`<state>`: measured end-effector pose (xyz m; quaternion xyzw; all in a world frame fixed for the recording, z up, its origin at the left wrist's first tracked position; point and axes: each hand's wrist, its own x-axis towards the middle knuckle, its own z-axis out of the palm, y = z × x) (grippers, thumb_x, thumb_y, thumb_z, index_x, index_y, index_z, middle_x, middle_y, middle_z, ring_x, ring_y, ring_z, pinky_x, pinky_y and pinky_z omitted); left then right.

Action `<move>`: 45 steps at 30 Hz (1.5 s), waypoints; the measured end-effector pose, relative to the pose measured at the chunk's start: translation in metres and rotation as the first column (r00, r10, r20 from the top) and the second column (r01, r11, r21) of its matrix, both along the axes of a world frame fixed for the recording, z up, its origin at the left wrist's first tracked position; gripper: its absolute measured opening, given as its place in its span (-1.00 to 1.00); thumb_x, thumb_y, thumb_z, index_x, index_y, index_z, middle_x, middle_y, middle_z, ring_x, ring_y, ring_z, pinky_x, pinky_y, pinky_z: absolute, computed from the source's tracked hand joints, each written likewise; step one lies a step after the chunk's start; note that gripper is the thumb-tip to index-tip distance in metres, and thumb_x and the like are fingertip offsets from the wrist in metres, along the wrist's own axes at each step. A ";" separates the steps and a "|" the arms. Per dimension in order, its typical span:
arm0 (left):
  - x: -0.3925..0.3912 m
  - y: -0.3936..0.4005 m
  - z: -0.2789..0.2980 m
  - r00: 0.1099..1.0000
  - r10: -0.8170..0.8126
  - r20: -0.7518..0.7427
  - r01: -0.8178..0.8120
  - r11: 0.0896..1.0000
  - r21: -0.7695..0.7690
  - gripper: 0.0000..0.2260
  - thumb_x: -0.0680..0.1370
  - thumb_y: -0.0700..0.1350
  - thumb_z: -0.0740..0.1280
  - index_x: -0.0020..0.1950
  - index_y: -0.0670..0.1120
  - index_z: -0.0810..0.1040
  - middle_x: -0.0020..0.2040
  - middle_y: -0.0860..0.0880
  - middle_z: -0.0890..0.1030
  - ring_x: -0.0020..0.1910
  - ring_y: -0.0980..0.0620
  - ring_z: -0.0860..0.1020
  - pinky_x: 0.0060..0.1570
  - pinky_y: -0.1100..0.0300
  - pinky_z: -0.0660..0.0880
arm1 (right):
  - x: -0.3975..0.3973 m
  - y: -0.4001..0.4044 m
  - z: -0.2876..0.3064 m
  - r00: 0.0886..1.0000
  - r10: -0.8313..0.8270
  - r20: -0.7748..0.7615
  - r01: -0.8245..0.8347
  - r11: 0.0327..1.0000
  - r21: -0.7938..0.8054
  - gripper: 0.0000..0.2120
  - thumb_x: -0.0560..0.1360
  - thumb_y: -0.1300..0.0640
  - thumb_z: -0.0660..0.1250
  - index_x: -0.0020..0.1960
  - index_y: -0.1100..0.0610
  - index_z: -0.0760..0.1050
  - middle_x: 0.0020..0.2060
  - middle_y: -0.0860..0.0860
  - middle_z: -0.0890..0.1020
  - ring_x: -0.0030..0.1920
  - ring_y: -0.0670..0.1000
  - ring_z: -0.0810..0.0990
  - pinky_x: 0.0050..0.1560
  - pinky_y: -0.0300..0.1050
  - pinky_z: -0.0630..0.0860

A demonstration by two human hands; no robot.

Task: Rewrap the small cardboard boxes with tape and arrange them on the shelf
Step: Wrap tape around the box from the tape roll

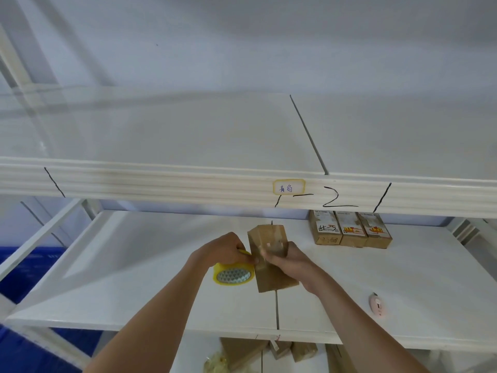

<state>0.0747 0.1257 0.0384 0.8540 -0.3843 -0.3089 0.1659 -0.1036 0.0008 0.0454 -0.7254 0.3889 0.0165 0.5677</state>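
A small yellow-edged label [288, 187] stuck on the front rail of the upper shelf [161, 181] carries two handwritten blue characters, and beside it the rail is marked in black with a dash and a large "2" between slanted strokes. On the lower shelf [134, 278], three small cardboard boxes [349, 229] stand side by side at the back right, touching one another; the leftmost has black handwriting on its printed sticker, too blurred to read. The right hand [290, 261] has its fingers curled round a tall cardboard box [269, 265], holding it tilted just above the shelf near the middle seam. The left hand [227, 250] is closed on a yellow roll of tape [233, 274], its fingertips meeting the box's left face. A pink box cutter [377, 305] lies on the shelf to the right, well apart from the hands. More cardboard boxes [269, 348] sit on the level below.
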 end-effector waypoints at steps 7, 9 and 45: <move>-0.008 -0.006 0.003 0.996 -0.008 0.090 0.010 1.000 -0.022 -0.52 0.46 0.32 0.42 0.04 -0.09 0.71 -0.12 -0.04 0.67 -0.19 0.01 0.62 -0.12 0.18 0.55 | 0.009 0.004 0.000 0.996 -0.090 -0.001 0.090 0.995 -0.051 -0.18 0.19 -0.23 0.63 0.28 0.06 0.37 0.16 -0.02 0.57 0.11 -0.02 0.56 -0.08 -0.11 0.51; -0.008 -0.002 0.003 0.998 0.017 0.066 -0.014 0.999 -0.037 -0.52 0.49 0.33 0.37 0.04 -0.07 0.70 -0.10 -0.03 0.66 -0.17 0.03 0.61 -0.09 0.17 0.55 | 0.008 0.003 0.000 0.991 -0.128 0.039 0.129 0.991 -0.024 -0.29 0.21 -0.17 0.65 0.21 0.04 0.42 0.07 -0.03 0.60 0.03 -0.06 0.57 -0.15 -0.13 0.50; 0.011 0.023 -0.012 0.958 0.046 -0.283 -0.091 0.985 -0.150 -0.63 0.52 0.25 0.41 -0.31 0.01 0.56 -0.30 0.04 0.51 -0.21 0.04 0.49 -0.13 0.19 0.39 | -0.016 -0.023 -0.012 0.964 -0.252 0.089 0.229 0.950 0.213 -0.44 0.35 -0.01 0.59 0.28 0.13 0.53 0.04 0.10 0.69 0.02 0.09 0.66 -0.23 -0.12 0.55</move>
